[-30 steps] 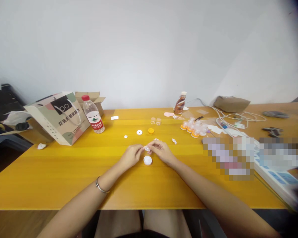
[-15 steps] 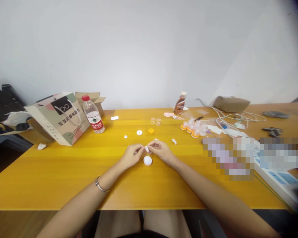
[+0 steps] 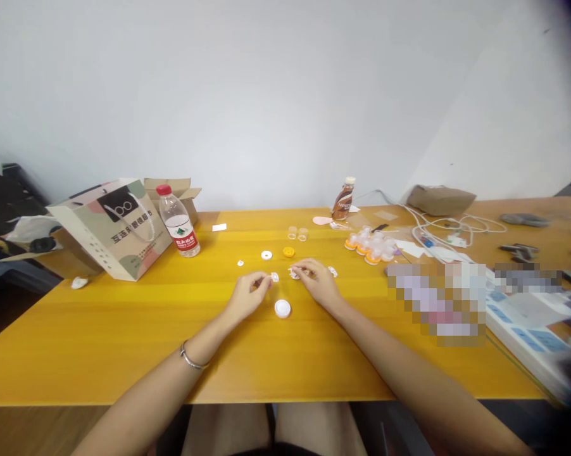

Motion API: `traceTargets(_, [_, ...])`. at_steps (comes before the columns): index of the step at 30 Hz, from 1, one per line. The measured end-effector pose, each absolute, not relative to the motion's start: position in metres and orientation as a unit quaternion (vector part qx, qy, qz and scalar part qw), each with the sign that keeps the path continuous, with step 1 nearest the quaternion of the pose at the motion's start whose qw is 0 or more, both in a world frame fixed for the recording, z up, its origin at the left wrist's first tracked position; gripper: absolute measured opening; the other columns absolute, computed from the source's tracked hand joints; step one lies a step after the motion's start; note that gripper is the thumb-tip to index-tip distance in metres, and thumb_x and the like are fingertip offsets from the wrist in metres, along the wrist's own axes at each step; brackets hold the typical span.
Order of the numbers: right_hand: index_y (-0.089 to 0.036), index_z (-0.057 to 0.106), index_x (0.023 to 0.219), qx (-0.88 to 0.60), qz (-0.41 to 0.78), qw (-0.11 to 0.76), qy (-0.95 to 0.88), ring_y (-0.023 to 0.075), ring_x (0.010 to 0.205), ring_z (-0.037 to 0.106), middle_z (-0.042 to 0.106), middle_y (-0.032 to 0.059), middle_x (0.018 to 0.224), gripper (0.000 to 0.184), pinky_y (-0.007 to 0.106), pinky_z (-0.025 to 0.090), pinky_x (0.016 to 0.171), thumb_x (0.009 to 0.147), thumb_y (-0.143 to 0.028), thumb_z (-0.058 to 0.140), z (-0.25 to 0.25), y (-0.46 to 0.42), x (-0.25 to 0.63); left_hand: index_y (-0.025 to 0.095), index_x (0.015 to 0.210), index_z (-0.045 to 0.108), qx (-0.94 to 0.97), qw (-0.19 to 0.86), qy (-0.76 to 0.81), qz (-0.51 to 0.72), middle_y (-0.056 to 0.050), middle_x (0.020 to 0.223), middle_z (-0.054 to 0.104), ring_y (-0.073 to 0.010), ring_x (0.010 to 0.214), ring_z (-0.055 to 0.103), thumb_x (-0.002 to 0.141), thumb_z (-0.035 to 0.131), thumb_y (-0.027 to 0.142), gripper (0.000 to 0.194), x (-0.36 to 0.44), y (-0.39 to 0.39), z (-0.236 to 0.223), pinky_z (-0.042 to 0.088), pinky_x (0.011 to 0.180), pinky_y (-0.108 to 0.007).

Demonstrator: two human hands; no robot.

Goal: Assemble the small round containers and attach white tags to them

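Observation:
My left hand (image 3: pixel 250 294) pinches a small white plastic piece (image 3: pixel 275 277) between thumb and fingertips, just above the table. My right hand (image 3: pixel 318 284), fingers drawn together, is at another small white piece (image 3: pixel 294 273) and seems to grip it by the edge; the fingers partly cover it. In front of both hands lies a round white lid-like part (image 3: pixel 282 308). Beyond them are a white ring-shaped disc (image 3: pixel 266 255), a yellow round part (image 3: pixel 288 252) and a tiny white part (image 3: pixel 240 263). One more white piece (image 3: pixel 332 272) lies beside my right hand.
Two clear small cups (image 3: pixel 292 232) stand farther back. To the left are a water bottle (image 3: pixel 178 221), a paper bag (image 3: pixel 117 228) and a cardboard box (image 3: pixel 193 199). Rightward are a brown drink bottle (image 3: pixel 344 199), several orange-based clear pieces (image 3: pixel 371 245), cables (image 3: pixel 437 228) and a white box (image 3: pixel 527 335).
My hands were together on one small white piece and have now parted. The left kept a white piece and shifted slightly left; the right moved right and down to another piece on the table.

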State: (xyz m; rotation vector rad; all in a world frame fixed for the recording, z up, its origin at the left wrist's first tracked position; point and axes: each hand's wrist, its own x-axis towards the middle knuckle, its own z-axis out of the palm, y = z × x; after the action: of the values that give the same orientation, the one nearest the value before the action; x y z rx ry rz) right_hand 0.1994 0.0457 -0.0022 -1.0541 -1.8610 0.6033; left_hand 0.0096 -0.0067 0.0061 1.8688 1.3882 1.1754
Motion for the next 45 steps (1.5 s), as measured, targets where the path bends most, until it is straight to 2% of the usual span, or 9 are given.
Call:
traceTargets(4, [-0.024,0.069,0.081,-0.445,0.108,0.392,-0.798,0.0230,0.097,0.050,0.061,0.0081,0.101,0.016,0.041,0.037,0.087,0.077,-0.028,0.054,-0.009,0.057,0.208,0.013,0.070,0.060,0.690,0.253,0.520,0.436,0.000,0.060,0.055,-0.0109,0.058,0.049,0.081,0.042,0.034,0.030,0.010,-0.007,0.006,0.038,0.054,-0.019])
traceTargets(15, [-0.024,0.070,0.086,-0.455,0.035,0.334,-0.825,0.0268,0.105,0.044,0.057,0.0093,0.110,0.018,0.045,0.037,0.086,0.077,-0.028,0.055,-0.018,0.062,0.204,0.013,0.070,0.060,0.709,0.254,0.516,0.409,0.000,0.064,0.059,-0.0111,0.060,0.051,0.081,0.042,0.033,0.029,0.013,-0.007,0.005,0.039,0.058,-0.020])
traceTargets(20, [-0.024,0.062,0.102,-0.354,0.111,0.390,-0.843,0.0218,0.106,0.047,0.056,0.0080,0.112,0.026,0.041,0.036,0.092,0.080,-0.024,0.049,0.004,0.043,0.203,0.013,0.068,0.059,0.706,0.285,0.504,0.408,0.000,0.063,0.058,-0.0111,0.060,0.051,0.081,0.042,0.033,0.029,0.014,-0.007,0.005,0.039,0.059,-0.020])
traceTargets(23, [-0.024,0.055,0.112,-0.235,0.215,0.368,-0.874,0.0166,0.102,0.051,0.056,0.0060,0.110,0.032,0.034,0.038,0.091,0.081,-0.020,0.045,0.017,0.028,0.201,0.013,0.068,0.059,0.707,0.304,0.492,0.407,0.000,0.063,0.057,-0.0112,0.061,0.051,0.081,0.043,0.032,0.028,0.015,-0.008,0.006,0.039,0.059,-0.020])
traceTargets(26, [-0.023,0.056,0.107,-0.210,0.275,0.348,-0.871,0.0158,0.095,0.055,0.061,0.0047,0.102,0.028,0.032,0.041,0.088,0.080,-0.025,0.050,0.023,0.020,0.200,0.013,0.069,0.059,0.712,0.334,0.474,0.395,0.000,0.065,0.058,-0.0112,0.062,0.051,0.081,0.044,0.033,0.028,0.016,-0.010,0.007,0.039,0.059,-0.020])
traceTargets(31, [-0.019,0.061,0.083,-0.266,0.316,0.381,-0.827,0.0153,0.078,0.059,0.065,0.0035,0.083,0.016,0.029,0.046,0.075,0.078,-0.032,0.054,0.020,0.022,0.199,0.012,0.069,0.059,0.719,0.358,0.461,0.377,0.000,0.065,0.059,-0.0113,0.063,0.053,0.082,0.042,0.035,0.031,0.019,-0.013,0.010,0.041,0.061,-0.020])
traceTargets(37, [-0.017,0.062,0.079,-0.423,0.234,0.464,-0.742,0.0170,0.076,0.060,0.066,0.0052,0.082,0.020,0.029,0.045,0.072,0.077,-0.033,0.050,0.022,0.055,0.221,0.013,0.073,0.060,0.724,0.298,0.486,0.388,-0.001,0.067,0.060,-0.0114,0.063,0.052,0.084,0.039,0.038,0.035,0.015,-0.012,0.010,0.040,0.060,-0.020])
traceTargets(40, [-0.015,0.064,0.074,-0.530,0.162,0.443,-0.705,0.0187,0.076,0.059,0.067,0.0077,0.080,0.022,0.029,0.044,0.070,0.076,-0.030,0.048,0.029,0.076,0.250,0.015,0.074,0.059,0.754,0.225,0.491,0.373,0.000,0.067,0.059,-0.0107,0.061,0.051,0.085,0.040,0.038,0.032,0.013,-0.014,0.012,0.039,0.059,-0.020])
traceTargets(45, [-0.014,0.062,0.059,-0.665,0.144,0.321,-0.658,0.0180,0.062,0.057,0.064,0.0064,0.063,0.024,0.027,0.040,0.059,0.069,-0.034,0.055,0.036,0.096,0.303,0.017,0.076,0.057,0.801,0.149,0.461,0.350,-0.001,0.072,0.058,-0.0113,0.066,0.051,0.085,0.040,0.032,0.025,0.013,-0.019,0.013,0.039,0.064,-0.022])
